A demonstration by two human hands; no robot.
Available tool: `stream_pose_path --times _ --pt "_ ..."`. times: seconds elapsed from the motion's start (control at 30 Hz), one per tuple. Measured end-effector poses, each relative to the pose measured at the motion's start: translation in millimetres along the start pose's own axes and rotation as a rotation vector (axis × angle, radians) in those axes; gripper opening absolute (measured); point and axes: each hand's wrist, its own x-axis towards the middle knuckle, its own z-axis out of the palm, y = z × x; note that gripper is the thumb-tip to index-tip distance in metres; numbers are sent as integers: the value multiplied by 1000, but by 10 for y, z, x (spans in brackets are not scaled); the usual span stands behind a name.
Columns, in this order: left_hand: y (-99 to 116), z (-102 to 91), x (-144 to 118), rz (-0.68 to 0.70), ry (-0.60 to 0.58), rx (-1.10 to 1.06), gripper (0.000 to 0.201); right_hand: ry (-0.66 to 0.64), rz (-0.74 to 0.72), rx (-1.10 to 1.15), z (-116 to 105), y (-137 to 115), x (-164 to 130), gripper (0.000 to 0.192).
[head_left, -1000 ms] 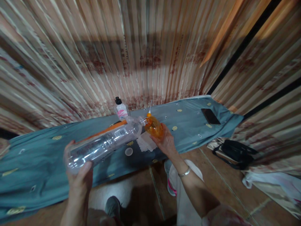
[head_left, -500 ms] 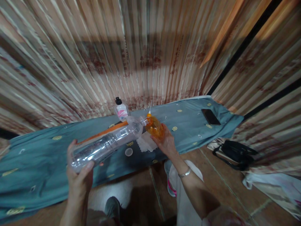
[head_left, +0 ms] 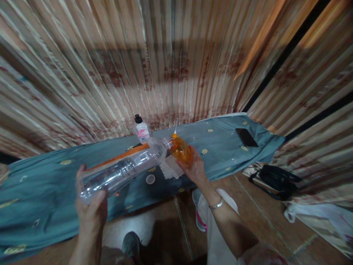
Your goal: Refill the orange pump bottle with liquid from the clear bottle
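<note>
My left hand is wrapped round the base of a large clear plastic bottle with an orange-edged label. The bottle lies tilted, its neck pointing up and to the right. Held in my right hand is a smaller orange bottle, whose top meets the clear bottle's neck; whether the two mouths join exactly is too blurred to tell. Behind the necks stands a thin pale nozzle with an orange base. A white bottle with a black cap is just behind the clear one.
A blue-green patterned cloth covers the long surface. On it are a round clear cap, a whitish scalloped sheet and a dark phone. A black bag sits at the right; a pleated curtain hangs behind.
The base of the clear bottle and my left hand have shifted slightly left and down. My right hand stays nearly where it was, with the orange bottle still at the clear bottle's neck.
</note>
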Motion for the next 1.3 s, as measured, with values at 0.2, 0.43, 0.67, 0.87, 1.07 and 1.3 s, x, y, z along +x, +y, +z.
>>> stream_pose_path --times 0.2,0.43,0.67,0.87,1.07,1.3 --pt "19 -17 -2 2 -7 -24 86 5 -23 -36 21 7 3 82" --pt "10 -52 15 14 28 -21 97 0 -55 -55 16 -3 16 83" --pt "19 -70 5 14 10 -27 94 -11 -38 -59 24 -16 10 83" --pt "30 -74 -3 18 4 -29 90 -7 -39 -61 29 -5 3 83" --pt "27 -71 6 11 22 -34 92 -10 -38 -48 21 -15 4 83" --pt "38 -41 4 6 42 -33 93 8 -59 -58 46 10 -1 81"
